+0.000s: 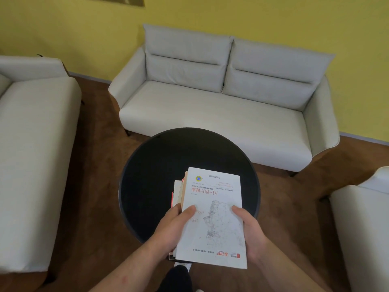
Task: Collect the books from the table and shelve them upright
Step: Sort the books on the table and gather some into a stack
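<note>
Books (214,192) gripped between left hand (174,226) and right hand (250,230), thumbs atop.

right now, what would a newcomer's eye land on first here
The white-covered book topping a stack of books, gripped at its near end by the left hand and right hand, thumbs on the cover, over the near side of the round black table. Behind it, a pale grey sofa stands against a bright yellow wall.

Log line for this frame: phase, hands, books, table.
phase: collecting | left hand: grips book stack | right hand: grips book stack | book stack: over black round table | shelf: not in view
</note>
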### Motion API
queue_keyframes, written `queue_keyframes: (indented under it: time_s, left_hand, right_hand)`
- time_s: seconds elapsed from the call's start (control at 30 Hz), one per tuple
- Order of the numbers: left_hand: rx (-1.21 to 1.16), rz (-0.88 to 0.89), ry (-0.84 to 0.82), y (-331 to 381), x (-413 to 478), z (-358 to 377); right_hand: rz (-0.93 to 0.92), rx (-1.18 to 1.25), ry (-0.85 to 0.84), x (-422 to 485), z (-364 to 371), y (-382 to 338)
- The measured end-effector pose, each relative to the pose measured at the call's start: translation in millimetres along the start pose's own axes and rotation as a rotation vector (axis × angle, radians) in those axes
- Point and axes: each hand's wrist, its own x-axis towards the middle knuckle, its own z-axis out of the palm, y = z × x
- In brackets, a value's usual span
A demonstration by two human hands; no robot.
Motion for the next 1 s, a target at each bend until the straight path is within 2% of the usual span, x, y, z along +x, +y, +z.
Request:
queue_keyframes:
  time_s: [0.13,0.3,0.47,0.6,0.73,0.87,1.0]
  left_hand:
    - [0.004,-0.01,-0.01,1,0,1]
    - [0.027,-0.019,0.066,7,4,-4]
    - [-0.05,-0.085,0.141,12,6,-2]
    - [-0.093,-0.128,-0.008,15,12,5]
    - [-0.137,-0.121,-0.057,17,15,10]
    - [-0.328,-0.158,-0.109,19,12,11]
    - [-0.499,-0.153,-0.111,26,-3,17]
  right_hand:
    - [0.012,0.021,0.013,0,-6,-4]
    - [0.034,0.007,0.021,2,-12,-7]
    - [0.007,-0.039,-0.005,4,-9,-5]
    - [-0.016,-0.008,0.014,1,-14,-9]
    - [-0.014,-0.008,0.024,-3,-11,-12]
    - [-0.026,-0.049,0.028,-15,3,-18]
    - [-0.141,-0.114,-0.016,-27,22,-26]
